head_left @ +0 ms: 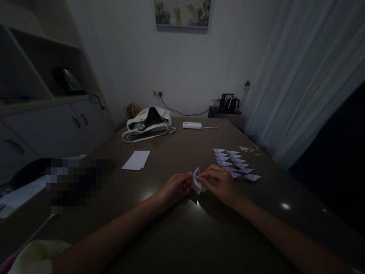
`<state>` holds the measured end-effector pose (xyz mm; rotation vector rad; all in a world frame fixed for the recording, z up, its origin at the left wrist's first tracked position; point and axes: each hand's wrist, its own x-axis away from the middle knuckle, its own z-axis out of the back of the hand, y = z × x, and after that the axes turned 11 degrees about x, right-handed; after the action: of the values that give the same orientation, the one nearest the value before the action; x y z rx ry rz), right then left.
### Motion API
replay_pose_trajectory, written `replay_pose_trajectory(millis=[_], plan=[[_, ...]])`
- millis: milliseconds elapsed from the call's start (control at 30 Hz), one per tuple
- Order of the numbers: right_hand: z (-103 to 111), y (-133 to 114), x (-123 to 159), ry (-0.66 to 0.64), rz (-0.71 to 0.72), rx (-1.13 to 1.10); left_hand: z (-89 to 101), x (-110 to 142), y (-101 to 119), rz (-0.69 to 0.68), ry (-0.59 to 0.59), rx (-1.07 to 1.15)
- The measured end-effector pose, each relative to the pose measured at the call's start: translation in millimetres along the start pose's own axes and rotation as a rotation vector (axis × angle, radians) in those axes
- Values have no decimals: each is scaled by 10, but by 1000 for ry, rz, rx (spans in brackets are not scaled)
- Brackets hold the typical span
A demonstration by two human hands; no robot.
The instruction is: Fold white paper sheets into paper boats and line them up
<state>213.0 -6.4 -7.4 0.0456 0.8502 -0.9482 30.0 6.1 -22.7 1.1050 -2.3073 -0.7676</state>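
Gleaming below folded paper (196, 179), dark table (182, 236), white bag (164, 113), pale wall (182, 61), curtain (308, 76)

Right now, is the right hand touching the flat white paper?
No, the right hand pinches a small folded paper, while the flat white paper lies apart from it.

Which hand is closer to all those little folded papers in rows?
The right. The right hand is just left of the folded papers and a little nearer the person. The left hand is farther left, across the paper piece between the hands.
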Motion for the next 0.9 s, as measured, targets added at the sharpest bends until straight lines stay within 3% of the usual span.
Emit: replay_pose_trajectory(millis=[600, 900], plan=[[-7, 40, 27, -50, 52, 18, -71, 63, 32, -7, 16, -89], [6, 10, -27, -113, -129, -31, -42, 36, -2, -48, 33, -85]])
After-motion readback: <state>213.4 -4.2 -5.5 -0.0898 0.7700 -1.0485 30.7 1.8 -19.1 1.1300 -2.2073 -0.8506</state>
